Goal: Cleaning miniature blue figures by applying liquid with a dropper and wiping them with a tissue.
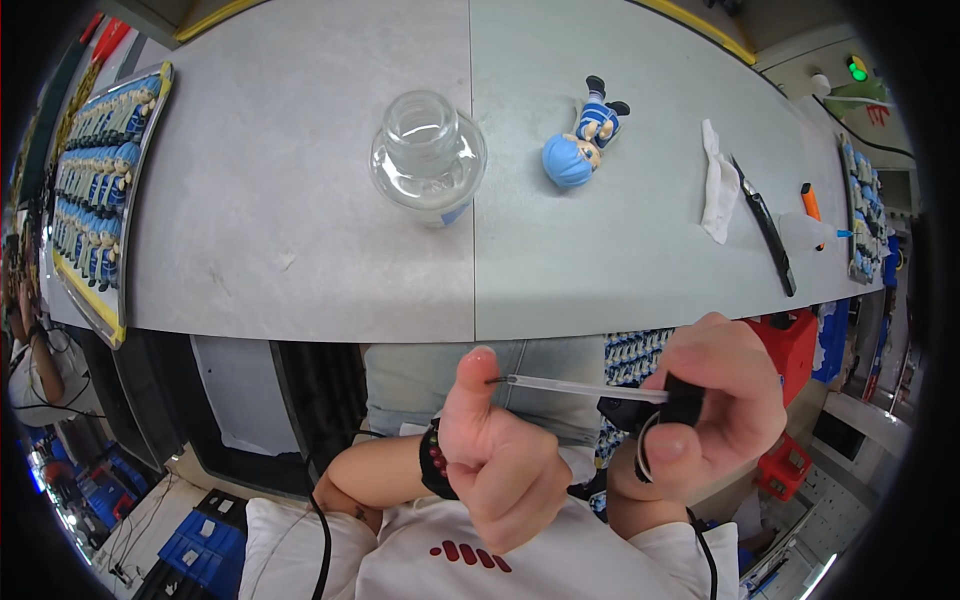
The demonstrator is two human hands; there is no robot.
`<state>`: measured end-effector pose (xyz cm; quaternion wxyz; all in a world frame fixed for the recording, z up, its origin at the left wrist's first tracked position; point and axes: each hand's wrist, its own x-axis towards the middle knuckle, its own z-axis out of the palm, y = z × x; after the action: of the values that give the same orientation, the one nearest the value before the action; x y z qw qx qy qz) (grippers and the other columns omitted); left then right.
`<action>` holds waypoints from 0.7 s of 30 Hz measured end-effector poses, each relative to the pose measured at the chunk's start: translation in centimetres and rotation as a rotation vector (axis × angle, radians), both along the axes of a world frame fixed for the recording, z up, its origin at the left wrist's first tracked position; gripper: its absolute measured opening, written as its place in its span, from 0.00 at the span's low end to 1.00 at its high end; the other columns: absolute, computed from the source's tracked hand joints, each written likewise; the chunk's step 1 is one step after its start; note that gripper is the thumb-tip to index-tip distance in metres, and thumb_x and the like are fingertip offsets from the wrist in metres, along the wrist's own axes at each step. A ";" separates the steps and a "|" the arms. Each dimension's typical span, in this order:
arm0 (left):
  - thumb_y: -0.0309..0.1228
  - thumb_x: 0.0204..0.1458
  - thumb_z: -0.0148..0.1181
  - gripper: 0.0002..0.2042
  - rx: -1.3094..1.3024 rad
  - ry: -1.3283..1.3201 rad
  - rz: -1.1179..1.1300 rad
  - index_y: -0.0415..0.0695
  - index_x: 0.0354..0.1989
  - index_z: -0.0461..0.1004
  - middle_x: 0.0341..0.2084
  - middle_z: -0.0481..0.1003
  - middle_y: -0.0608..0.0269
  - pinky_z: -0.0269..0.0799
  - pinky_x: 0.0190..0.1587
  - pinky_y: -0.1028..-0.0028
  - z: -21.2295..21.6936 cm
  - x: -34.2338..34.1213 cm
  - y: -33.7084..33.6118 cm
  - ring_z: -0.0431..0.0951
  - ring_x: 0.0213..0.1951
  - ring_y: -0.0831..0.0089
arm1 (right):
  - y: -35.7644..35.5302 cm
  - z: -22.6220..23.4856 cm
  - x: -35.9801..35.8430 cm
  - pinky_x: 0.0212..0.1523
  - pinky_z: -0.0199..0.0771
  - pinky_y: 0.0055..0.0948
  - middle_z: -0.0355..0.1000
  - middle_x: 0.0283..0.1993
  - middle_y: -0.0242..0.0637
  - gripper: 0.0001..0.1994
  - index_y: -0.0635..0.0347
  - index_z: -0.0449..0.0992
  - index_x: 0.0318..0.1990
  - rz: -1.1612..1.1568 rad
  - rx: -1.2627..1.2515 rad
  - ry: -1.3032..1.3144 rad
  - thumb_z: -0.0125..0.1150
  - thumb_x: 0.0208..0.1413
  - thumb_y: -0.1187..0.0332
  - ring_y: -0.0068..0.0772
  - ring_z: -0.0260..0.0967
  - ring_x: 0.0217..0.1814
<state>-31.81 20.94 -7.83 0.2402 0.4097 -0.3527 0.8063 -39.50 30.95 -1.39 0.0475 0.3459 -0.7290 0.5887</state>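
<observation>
My right hand (725, 405) is closed round the black cap of a brush applicator (585, 387), whose long clear stem points left. The dark tip of the stem touches the pad of my left thumb. My left hand (505, 455) has its thumb raised and the other fingers curled in, with nothing visible in them. Both hands are in front of the table's near edge, above my lap. On the table, an uncapped clear glass bottle (428, 165) stands left of a small figurine (572, 160) with light blue hair and a blue outfit, lying on its side.
Right of the figurine lie a white cloth strip (716, 185), black tweezers (768, 235), an orange-handled tool (811, 205) and a translucent bottle with a blue tip (805, 232). Trays of similar figurines (105, 190) stand at the far left and right. The table (300, 250) has a centre seam.
</observation>
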 end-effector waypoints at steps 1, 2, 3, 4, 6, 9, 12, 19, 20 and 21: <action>0.75 0.39 0.19 0.37 0.004 0.002 0.003 0.51 0.03 0.46 0.03 0.45 0.74 0.35 0.08 0.76 -0.1 0.0 -0.1 0.45 0.06 0.76 | -0.3 0.0 0.0 0.17 0.56 0.21 0.72 0.22 0.36 0.16 0.67 0.75 0.29 -0.026 -0.054 -0.005 0.70 0.28 0.70 0.25 0.62 0.16; 0.75 0.39 0.19 0.37 0.001 0.005 0.007 0.51 0.03 0.46 0.03 0.45 0.74 0.35 0.08 0.76 -0.1 0.1 -0.2 0.45 0.06 0.76 | -0.5 -0.1 0.0 0.17 0.56 0.21 0.72 0.21 0.36 0.16 0.67 0.76 0.29 -0.051 -0.108 -0.009 0.69 0.27 0.70 0.25 0.62 0.16; 0.75 0.39 0.19 0.37 0.000 -0.002 0.007 0.51 0.03 0.46 0.03 0.45 0.74 0.35 0.08 0.76 -0.2 0.1 -0.2 0.44 0.06 0.76 | -0.5 0.0 -0.1 0.17 0.56 0.21 0.72 0.21 0.36 0.16 0.67 0.76 0.29 -0.047 -0.111 -0.006 0.69 0.27 0.70 0.25 0.62 0.16; 0.75 0.39 0.19 0.37 0.000 -0.008 0.004 0.51 0.03 0.45 0.03 0.44 0.74 0.35 0.08 0.76 -0.2 0.2 -0.3 0.44 0.06 0.76 | -0.4 0.2 -0.1 0.17 0.56 0.21 0.72 0.21 0.36 0.16 0.67 0.76 0.29 -0.008 -0.045 -0.016 0.70 0.28 0.70 0.25 0.62 0.16; 0.75 0.39 0.19 0.37 -0.002 0.005 0.002 0.50 0.03 0.45 0.03 0.44 0.73 0.35 0.08 0.76 -0.2 0.1 -0.5 0.44 0.05 0.76 | -0.5 0.3 0.1 0.17 0.56 0.21 0.72 0.21 0.36 0.16 0.67 0.76 0.29 0.033 0.018 -0.019 0.70 0.28 0.70 0.25 0.62 0.16; 0.74 0.40 0.20 0.37 0.016 0.015 -0.018 0.50 0.03 0.45 0.03 0.44 0.73 0.34 0.08 0.75 -0.1 -0.1 -0.3 0.44 0.05 0.75 | -0.2 0.7 0.2 0.18 0.57 0.21 0.72 0.22 0.37 0.18 0.68 0.75 0.30 -0.129 0.014 0.009 0.71 0.30 0.66 0.25 0.62 0.18; 0.74 0.40 0.19 0.36 0.039 0.003 0.017 0.50 0.05 0.45 0.05 0.44 0.73 0.37 0.08 0.76 -0.4 0.3 -0.3 0.45 0.06 0.76 | 0.8 2.4 -0.5 0.22 0.59 0.22 0.70 0.28 0.39 0.24 0.70 0.73 0.34 -0.171 0.062 0.121 0.69 0.34 0.58 0.25 0.61 0.22; 0.75 0.38 0.18 0.38 -0.201 -0.108 0.013 0.49 0.05 0.44 0.04 0.44 0.72 0.33 0.10 0.74 -0.4 0.6 -1.0 0.42 0.06 0.74 | -0.6 9.0 -4.5 0.27 0.57 0.17 0.68 0.31 0.42 0.27 0.74 0.67 0.46 -0.218 0.336 0.596 0.55 0.51 0.54 0.21 0.61 0.27; 0.75 0.38 0.18 0.38 -0.201 -0.090 0.010 0.49 0.05 0.44 0.04 0.44 0.72 0.33 0.10 0.74 -0.5 0.7 -0.9 0.42 0.06 0.74 | -2.1 9.2 -4.5 0.29 0.60 0.17 0.69 0.35 0.44 0.24 0.75 0.68 0.45 -0.238 0.335 0.624 0.55 0.51 0.58 0.21 0.62 0.29; 0.76 0.37 0.17 0.38 -0.270 -0.110 -0.001 0.48 0.05 0.44 0.04 0.44 0.72 0.34 0.11 0.74 -0.6 0.8 -0.7 0.41 0.07 0.74 | -3.4 9.5 -4.7 0.32 0.63 0.17 0.70 0.40 0.45 0.21 0.75 0.69 0.45 -0.259 0.334 0.651 0.55 0.51 0.63 0.21 0.64 0.31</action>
<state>-31.00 20.24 -8.48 0.2737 0.3289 -0.2539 0.8674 -44.24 27.53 8.09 0.2936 0.4226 -0.7993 0.3103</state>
